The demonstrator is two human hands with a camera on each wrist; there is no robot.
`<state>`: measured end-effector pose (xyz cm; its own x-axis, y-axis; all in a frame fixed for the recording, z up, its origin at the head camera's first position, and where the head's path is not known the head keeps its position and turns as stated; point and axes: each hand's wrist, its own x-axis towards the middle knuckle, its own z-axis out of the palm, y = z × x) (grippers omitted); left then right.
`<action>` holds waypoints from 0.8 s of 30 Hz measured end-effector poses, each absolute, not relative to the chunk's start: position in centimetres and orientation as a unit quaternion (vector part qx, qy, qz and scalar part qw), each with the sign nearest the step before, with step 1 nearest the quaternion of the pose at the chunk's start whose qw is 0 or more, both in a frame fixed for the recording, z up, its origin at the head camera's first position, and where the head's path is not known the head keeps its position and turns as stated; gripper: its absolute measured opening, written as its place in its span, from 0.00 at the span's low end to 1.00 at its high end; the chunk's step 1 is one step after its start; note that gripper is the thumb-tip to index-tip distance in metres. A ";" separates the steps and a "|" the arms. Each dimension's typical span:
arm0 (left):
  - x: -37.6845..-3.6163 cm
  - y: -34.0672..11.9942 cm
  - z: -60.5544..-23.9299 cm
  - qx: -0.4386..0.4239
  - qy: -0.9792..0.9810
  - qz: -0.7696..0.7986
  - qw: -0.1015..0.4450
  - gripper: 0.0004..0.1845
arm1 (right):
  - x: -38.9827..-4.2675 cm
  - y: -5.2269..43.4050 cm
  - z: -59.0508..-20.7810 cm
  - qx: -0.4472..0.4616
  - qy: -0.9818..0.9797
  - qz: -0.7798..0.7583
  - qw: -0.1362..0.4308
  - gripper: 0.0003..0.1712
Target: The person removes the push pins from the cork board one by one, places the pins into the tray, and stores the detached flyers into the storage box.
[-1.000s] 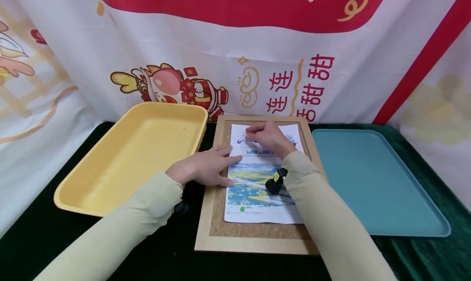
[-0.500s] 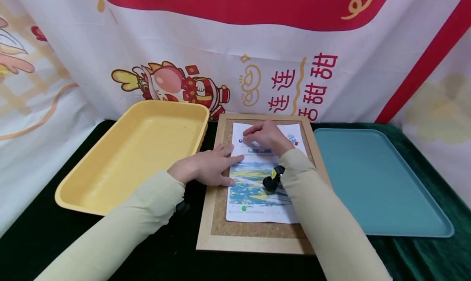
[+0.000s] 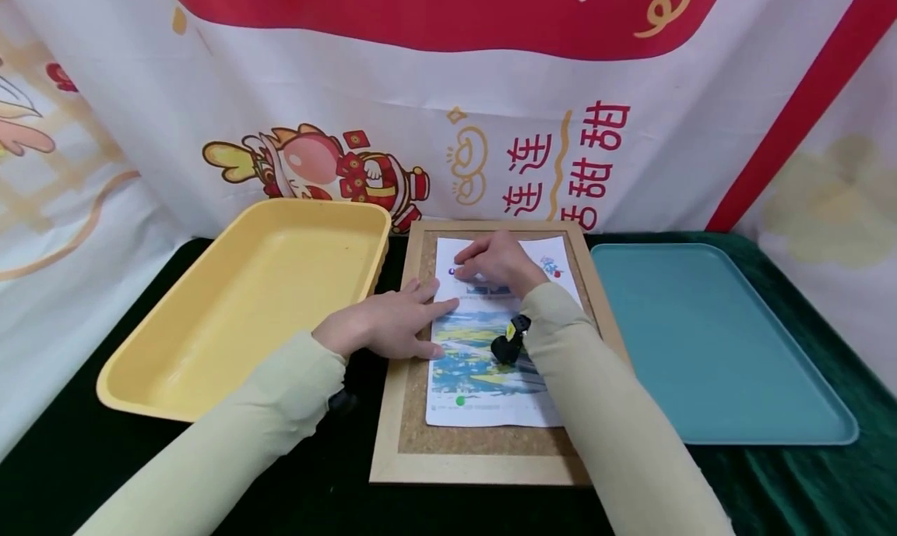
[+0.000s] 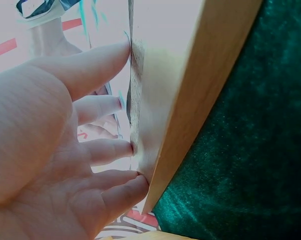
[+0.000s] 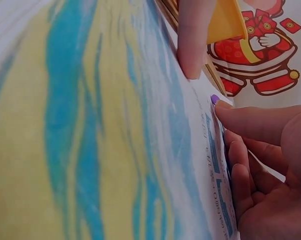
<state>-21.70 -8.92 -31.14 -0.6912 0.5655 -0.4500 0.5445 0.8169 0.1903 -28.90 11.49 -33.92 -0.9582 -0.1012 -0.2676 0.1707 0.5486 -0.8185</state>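
A printed sheet of paper [image 3: 476,411] lies on a wood-framed cork board [image 3: 413,439]. My left hand [image 3: 388,322] rests with fingers spread across the board's left side and the sheet's left edge. In the left wrist view its fingertips [image 4: 123,150] meet the board's inner edge. Near the sheet's upper left corner, my right hand [image 3: 497,262] has curled fingers, and the thumb touches a small purple pushpin [image 5: 214,99]. How the other fingertips meet the pin is hidden. A green pushpin [image 3: 460,401] marks the lower left corner, and a red dot [image 3: 557,273] shows at upper right.
To the left stands a deep yellow tray [image 3: 119,396], close against the board. A flat blue-green tray [image 3: 736,349] lies on the right. Dark green cloth [image 3: 315,489] covers the table, and a printed white curtain [image 3: 392,68] hangs behind.
My right hand has moved slightly left on the sheet, its fingertips coming right up to the purple pushpin. The left hand stays in place; the head view shifts a little.
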 end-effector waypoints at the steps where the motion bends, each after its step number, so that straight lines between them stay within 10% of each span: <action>1: -21.7 -9.0 -31.2 0.301 0.920 0.021 0.251 0.42 | -28.9 11.3 -33.9 0.019 0.869 -0.473 0.144 0.13; 24: -21.5 -9.1 -31.1 0.308 0.917 0.018 0.251 0.42 | -29.4 10.6 -33.4 0.027 0.888 -0.433 0.154 0.08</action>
<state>-21.52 -9.08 -31.08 -0.6841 0.5742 -0.4498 0.5556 0.8098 0.1886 -29.40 10.61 -33.43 -0.9514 -0.0852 -0.2960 0.1810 0.6229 -0.7610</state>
